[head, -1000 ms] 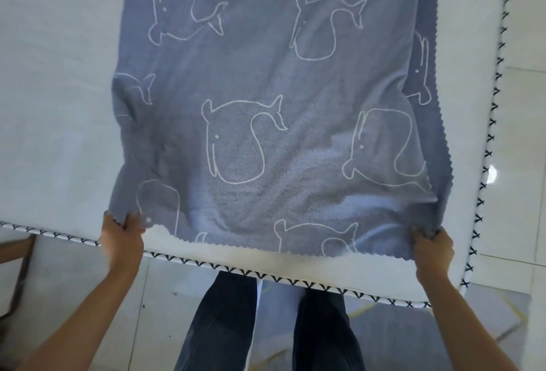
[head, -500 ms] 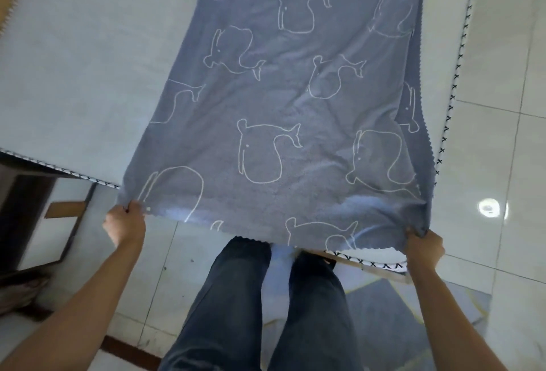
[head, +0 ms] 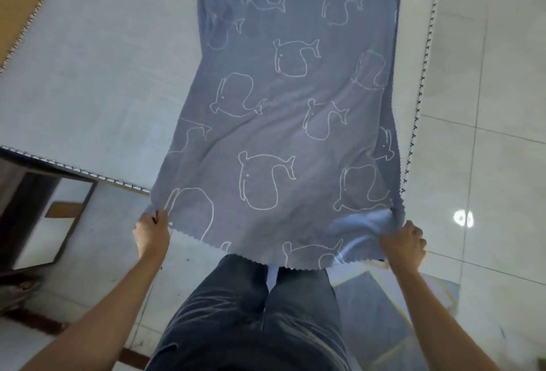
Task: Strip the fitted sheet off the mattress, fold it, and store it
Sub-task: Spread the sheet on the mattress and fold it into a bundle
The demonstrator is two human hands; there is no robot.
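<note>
A: Glossy pale floor tiles (head: 502, 99) fill the three o'clock side, and a bare grey mattress (head: 88, 75) with cross-stitched piping takes up ten o'clock. Where is the sheet?

B: The blue whale-print sheet (head: 280, 110) runs as a long strip from six o'clock up past twelve, lying along the mattress's right side. Its near end hangs clear of the mattress, above the person's dark trousers (head: 251, 320).

A: And the grip?

B: The left hand (head: 152, 234), at eight o'clock, pinches the near left corner. The right hand (head: 403, 245), at four o'clock, clenches the near right corner in a bunch, with paler underside showing just beside it.

A: What could go wrong?

B: The far end worries me most. It is out of view past twelve o'clock, so a hard pull could slide it off onto the tiles. The bunched right corner may hide uneven layers, which would skew any fold. The hem sags between the hands, and the dark mat (head: 375, 311) at five o'clock might trip a backward step
</note>
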